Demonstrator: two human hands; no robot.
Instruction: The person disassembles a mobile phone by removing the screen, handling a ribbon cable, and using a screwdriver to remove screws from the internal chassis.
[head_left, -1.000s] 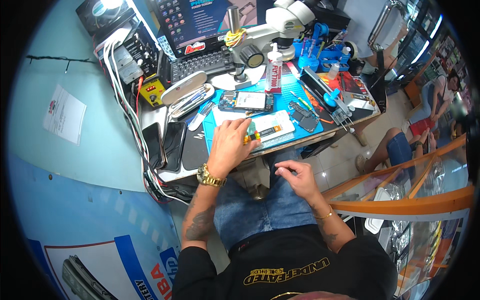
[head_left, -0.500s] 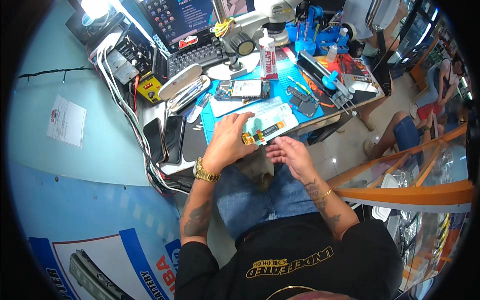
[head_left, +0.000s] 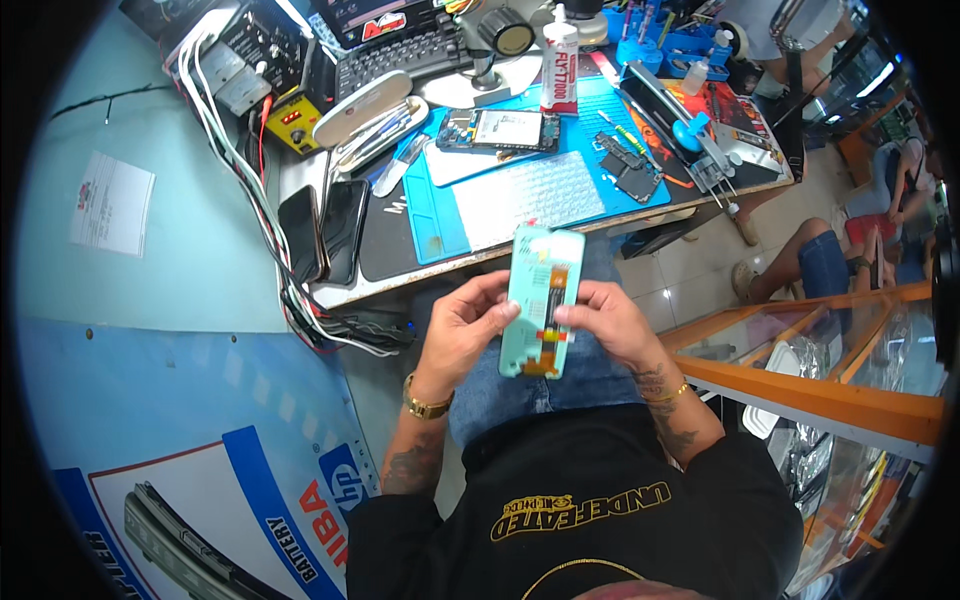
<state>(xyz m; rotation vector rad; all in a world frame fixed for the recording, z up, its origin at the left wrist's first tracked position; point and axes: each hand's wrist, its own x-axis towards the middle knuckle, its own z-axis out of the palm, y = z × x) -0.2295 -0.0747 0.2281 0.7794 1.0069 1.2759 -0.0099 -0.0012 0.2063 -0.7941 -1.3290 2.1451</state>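
A phone display panel (head_left: 527,290) with a pale green back and an orange and black flex cable is upright between my hands, over my lap in front of the bench edge. My left hand (head_left: 462,328) pinches its left edge, thumb on the back face. On its right edge my right hand (head_left: 612,318) grips it, the thumb lying by the flex cable. Beyond it on the blue repair mat (head_left: 428,225) lies a bubble-wrap sheet (head_left: 530,195). An opened phone (head_left: 498,131) rests behind that sheet, and black phone parts (head_left: 630,170) lie to the right.
A red and white glue tube (head_left: 560,70) stands behind the opened phone. Two dark phones (head_left: 345,230) and cables (head_left: 300,300) are at the left. An open case (head_left: 372,125) holds tools. A clamp-like fixture (head_left: 680,130) sits at the right; a glass showcase (head_left: 800,350) flanks my right arm.
The display panel has come off the bench edge toward me and turned from slanted to nearly upright. My right hand has closed on its right edge; the left hand has moved nearer too.
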